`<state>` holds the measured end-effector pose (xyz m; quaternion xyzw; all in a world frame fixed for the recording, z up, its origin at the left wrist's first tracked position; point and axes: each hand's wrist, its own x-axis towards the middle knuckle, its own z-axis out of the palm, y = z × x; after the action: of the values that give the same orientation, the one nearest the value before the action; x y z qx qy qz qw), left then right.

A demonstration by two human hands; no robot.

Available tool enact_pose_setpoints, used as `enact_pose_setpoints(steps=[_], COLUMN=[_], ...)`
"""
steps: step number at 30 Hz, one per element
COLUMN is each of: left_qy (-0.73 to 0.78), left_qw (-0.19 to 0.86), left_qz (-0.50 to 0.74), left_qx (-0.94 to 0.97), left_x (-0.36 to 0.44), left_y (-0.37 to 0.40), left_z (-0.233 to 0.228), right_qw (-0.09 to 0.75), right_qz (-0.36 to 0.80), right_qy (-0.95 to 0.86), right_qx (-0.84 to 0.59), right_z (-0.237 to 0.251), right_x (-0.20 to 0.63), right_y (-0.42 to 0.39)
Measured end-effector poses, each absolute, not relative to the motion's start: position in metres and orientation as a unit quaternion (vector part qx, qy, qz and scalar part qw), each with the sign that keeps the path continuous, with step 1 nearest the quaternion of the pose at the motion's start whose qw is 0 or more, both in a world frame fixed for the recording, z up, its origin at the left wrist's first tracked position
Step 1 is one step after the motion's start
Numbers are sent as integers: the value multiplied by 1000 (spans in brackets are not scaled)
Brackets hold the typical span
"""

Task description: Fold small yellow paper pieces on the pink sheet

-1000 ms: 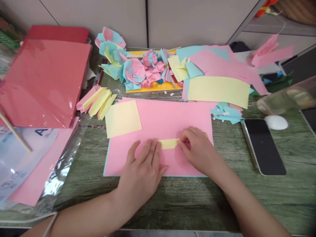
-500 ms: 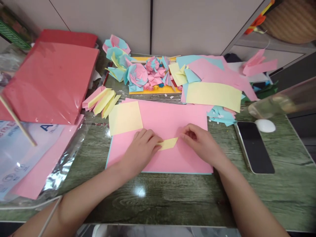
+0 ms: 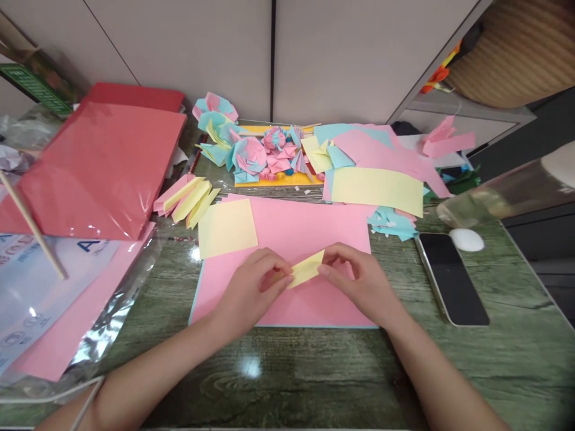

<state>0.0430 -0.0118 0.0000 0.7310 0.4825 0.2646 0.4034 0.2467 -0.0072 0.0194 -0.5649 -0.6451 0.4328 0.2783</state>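
Note:
A small folded strip of yellow paper [image 3: 306,269] is held between my two hands, slanting up to the right. My left hand [image 3: 256,284] pinches its left end between thumb and fingers. At the right end, the thumb and fingertips of my right hand [image 3: 357,278] close on the paper. Beneath both hands lies a stack of pink sheets [image 3: 309,221] with a blue edge showing along the bottom. A flat yellow paper piece [image 3: 228,227] rests on the stack's upper left corner.
Folded pink and yellow strips [image 3: 188,197] lie left of the stack. Behind it are folded paper flowers [image 3: 249,157] and loose coloured sheets [image 3: 377,187]. A phone [image 3: 453,278] and a white mouse [image 3: 467,239] sit to the right. Red packaged paper [image 3: 112,161] fills the left.
My right hand has closed on the strip's right end, where it was just beside it before. The strip now looks raised and tilted more. The whole view has shifted slightly.

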Motion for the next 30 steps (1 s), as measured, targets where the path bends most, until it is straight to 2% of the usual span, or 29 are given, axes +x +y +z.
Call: enact_pose_setpoints(steps=[7, 10, 14, 18, 21, 30], left_qy=[489, 482, 492, 501, 505, 493], left_qw=[561, 578, 559, 533, 512, 536], left_qz=[313, 339, 348, 325, 316, 300], left_qx=[590, 564, 570, 599, 619, 616], left_x=[51, 52, 50, 48, 47, 46], left_y=[-21, -22, -22, -22, -22, -21], left_z=[2, 1, 3, 8, 8, 7], right_qw=[272, 306, 370, 331, 311, 236], right_qz=[445, 437, 369, 287, 268, 199], right_qy=[-651, -654, -683, -763, -774, -814], right_qx=[-551, -537, -510, -475, -482, -492], right_z=[18, 16, 15, 17, 17, 13], right_x=[232, 228, 228, 232, 233, 234], right_y=[-17, -22, -24, -24, -22, -21])
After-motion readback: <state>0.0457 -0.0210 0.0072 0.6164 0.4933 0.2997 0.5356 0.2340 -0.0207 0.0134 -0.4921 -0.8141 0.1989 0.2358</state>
